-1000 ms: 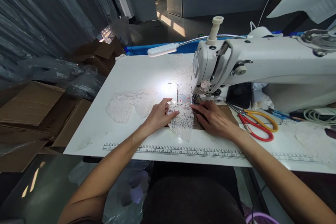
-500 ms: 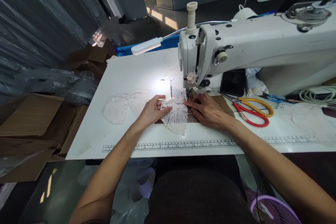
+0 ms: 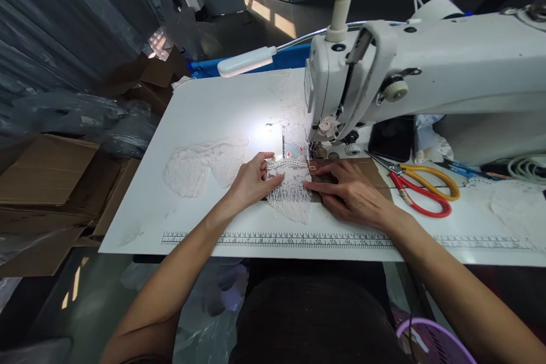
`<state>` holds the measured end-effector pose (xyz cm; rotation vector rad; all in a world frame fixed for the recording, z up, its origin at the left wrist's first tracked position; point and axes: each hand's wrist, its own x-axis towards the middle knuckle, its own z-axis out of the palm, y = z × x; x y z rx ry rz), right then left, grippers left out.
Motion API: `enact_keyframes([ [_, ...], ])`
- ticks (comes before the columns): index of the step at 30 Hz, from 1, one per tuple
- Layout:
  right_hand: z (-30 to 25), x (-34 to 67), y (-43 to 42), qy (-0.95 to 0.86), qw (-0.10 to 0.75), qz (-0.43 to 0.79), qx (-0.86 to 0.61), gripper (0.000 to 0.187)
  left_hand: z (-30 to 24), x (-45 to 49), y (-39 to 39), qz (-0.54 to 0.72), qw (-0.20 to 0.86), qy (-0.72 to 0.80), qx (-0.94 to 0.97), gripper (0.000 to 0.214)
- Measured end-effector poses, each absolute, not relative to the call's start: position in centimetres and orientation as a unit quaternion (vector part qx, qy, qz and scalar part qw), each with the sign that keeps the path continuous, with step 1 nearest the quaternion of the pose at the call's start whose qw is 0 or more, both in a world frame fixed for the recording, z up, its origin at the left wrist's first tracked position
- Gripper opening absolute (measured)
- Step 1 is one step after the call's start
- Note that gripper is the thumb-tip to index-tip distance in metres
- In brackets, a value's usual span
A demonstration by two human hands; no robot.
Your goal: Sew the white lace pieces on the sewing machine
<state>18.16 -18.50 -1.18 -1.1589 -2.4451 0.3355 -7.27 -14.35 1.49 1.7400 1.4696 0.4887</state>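
While L hand [image 3: 251,182], fingers half-curled, & R hand [image 3: 352,193], fingers spread flat, press but don't clasp the white lace [image 3: 292,199] at frame centre, sewing machine head [image 3: 336,85] crowds it from upper right, w/ red-yellow scissors [image 3: 422,193] right of R hand, lamp [image 3: 247,61] upper centre.

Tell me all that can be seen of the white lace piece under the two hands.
The lace piece is white openwork fabric, thin and soft-looking, lying flat on the white table just in front of the sewing machine, by its needle. Its lower edge fans out towards the printed ruler. The left hand presses its left side; the right hand touches its right edge with the fingertips.
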Motion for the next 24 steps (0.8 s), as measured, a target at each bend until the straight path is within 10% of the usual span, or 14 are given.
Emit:
enact_keyframes([
  [20,-1.12,17.95,-18.67,-0.871,0.190,0.132,-0.434,0.040,1.64,-7.52,-14.54,0.196,0.379,0.571,0.701,0.060],
  [24,-1.20,17.83,-18.68,-0.867,0.201,0.134,-0.436,0.037,1.95,-7.71,-14.28,0.240,0.224,0.566,0.756,0.050],
])
